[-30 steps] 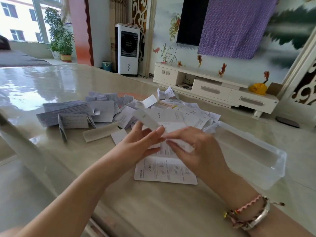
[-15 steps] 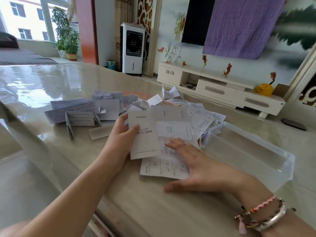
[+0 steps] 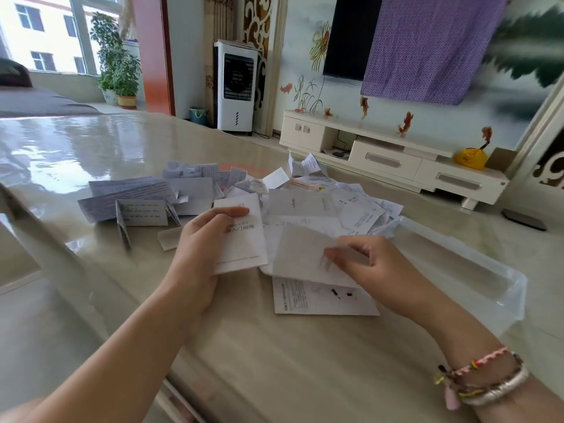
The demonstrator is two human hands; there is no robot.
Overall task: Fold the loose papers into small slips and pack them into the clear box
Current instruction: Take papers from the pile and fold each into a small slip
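Our left hand [image 3: 201,248] held the booklet [image 3: 244,236]; right hand [image 3: 369,267] pinched a thin sheet [image 3: 302,254] at 3 o'clock. Light, floppy paper — we judged edge grips best.

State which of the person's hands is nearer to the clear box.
Right. The right hand pinches a sheet just beside the clear box; the left hand holds a booklet farther away.
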